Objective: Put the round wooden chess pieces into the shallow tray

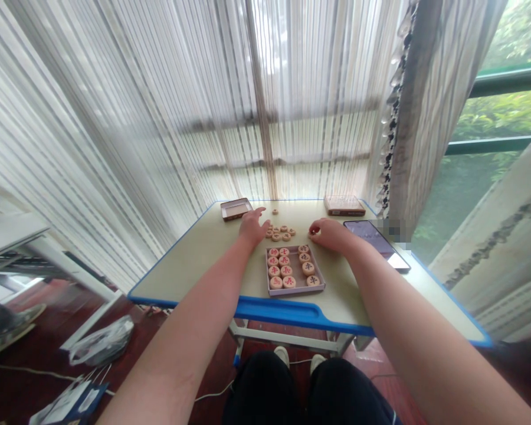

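A shallow purple tray (321, 282) lies near the front of the table (194, 260) and holds several round wooden chess pieces with red or black characters. A loose cluster of the same pieces (281, 232) lies just beyond it. My left hand (253, 226) rests beside that cluster with its fingers spread. My right hand (330, 232) is curled over the table to the right of the cluster, its fingertips pinched at a piece by the tray's far right corner.
A brown box lid (236, 208) lies at the far left of the table and a flat box (344, 205) at the far right. A phone (377, 244) lies right of my right hand. Striped curtains hang behind. Bags lie on the floor at left.
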Available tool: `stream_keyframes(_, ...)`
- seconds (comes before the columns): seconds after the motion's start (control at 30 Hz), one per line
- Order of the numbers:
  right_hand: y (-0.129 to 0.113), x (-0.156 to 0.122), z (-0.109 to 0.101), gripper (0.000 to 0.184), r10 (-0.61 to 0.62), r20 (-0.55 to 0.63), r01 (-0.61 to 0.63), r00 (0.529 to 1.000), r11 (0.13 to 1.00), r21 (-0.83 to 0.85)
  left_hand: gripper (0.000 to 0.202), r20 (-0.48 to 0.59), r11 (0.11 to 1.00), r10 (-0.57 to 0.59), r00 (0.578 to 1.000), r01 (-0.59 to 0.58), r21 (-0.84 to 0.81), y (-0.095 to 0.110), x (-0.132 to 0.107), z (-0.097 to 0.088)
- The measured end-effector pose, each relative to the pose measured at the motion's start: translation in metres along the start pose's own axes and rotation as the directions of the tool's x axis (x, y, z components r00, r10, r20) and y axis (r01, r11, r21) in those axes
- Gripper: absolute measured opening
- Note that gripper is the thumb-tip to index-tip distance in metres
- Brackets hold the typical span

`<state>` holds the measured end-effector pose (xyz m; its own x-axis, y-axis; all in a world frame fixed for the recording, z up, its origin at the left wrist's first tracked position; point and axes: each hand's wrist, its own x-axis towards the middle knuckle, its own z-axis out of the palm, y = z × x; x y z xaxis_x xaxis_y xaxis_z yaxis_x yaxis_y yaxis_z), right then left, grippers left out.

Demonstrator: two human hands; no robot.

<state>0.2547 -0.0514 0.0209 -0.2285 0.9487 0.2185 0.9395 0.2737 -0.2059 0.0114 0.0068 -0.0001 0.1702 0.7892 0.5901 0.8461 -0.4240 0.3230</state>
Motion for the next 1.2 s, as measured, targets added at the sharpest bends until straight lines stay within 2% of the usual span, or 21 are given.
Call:
stream_keyframes(0.17, 0.002, -0.008, 0.000, 0.020, 0.093, -0.061, -0.091, 0.994, 0.995, 0.032, 0.049, -0.038, 0.986, -0.132, 0.991, 0.135, 0.094, -0.002, -0.001, 0.001)
stream_keyframes(0.27, -0.004, -0.017, -0.009, 0.022, 0.165, -0.112, -0.154, 0.980, 0.982, 0.108, 0.050, 0.013, 0.989, -0.120, 0.993, 0.118, 0.093, 0.002, -0.003, 0.000)
stream_keyframes(0.37, -0.021, -0.034, -0.025, 0.022, 0.142, -0.204, -0.092, 0.969, 0.967, 0.237, 0.047, -0.023, 0.989, -0.111, 0.994, 0.113, 0.093, 0.006, -0.005, -0.003)
stream_keyframes(0.47, -0.044, -0.065, -0.034, 0.021, 0.033, -0.286, 0.065, 0.958, 0.943, 0.326, 0.046, -0.039, 0.993, -0.053, 0.998, 0.056, 0.104, 0.009, -0.010, -0.007)
stream_keyframes(0.53, -0.056, -0.091, -0.031, 0.020, -0.022, -0.323, 0.149, 0.946, 0.916, 0.373, 0.046, -0.039, 0.994, -0.019, 0.999, 0.023, 0.106, 0.011, -0.013, -0.009)
stream_keyframes(0.6, -0.061, -0.116, -0.023, 0.022, 0.012, -0.366, 0.165, 0.930, 0.877, 0.450, 0.047, -0.034, 0.994, -0.013, 0.999, 0.017, 0.109, 0.013, -0.014, -0.009)
stream_keyframes(0.7, -0.061, -0.142, -0.012, 0.024, 0.076, -0.369, 0.138, 0.926, 0.842, 0.521, 0.047, -0.033, 0.993, -0.026, 0.999, 0.030, 0.112, 0.012, -0.015, -0.010)
stream_keyframes(0.77, -0.059, -0.147, -0.009, 0.019, 0.081, -0.371, 0.130, 0.925, 0.851, 0.509, 0.047, -0.035, 0.994, -0.017, 0.999, 0.021, 0.108, 0.011, -0.016, -0.011)
stream_keyframes(0.9, -0.061, -0.145, -0.012, 0.013, 0.011, -0.364, 0.163, 0.931, 0.882, 0.442, 0.045, -0.014, 0.994, 0.031, 0.999, -0.030, 0.105, 0.009, -0.017, -0.013)
stream_keyframes(1.2, -0.066, -0.143, -0.012, 0.016, -0.057, -0.248, 0.162, 0.967, 0.890, 0.425, 0.041, 0.001, 0.993, -0.010, 1.000, 0.010, 0.117, 0.008, -0.016, -0.012)
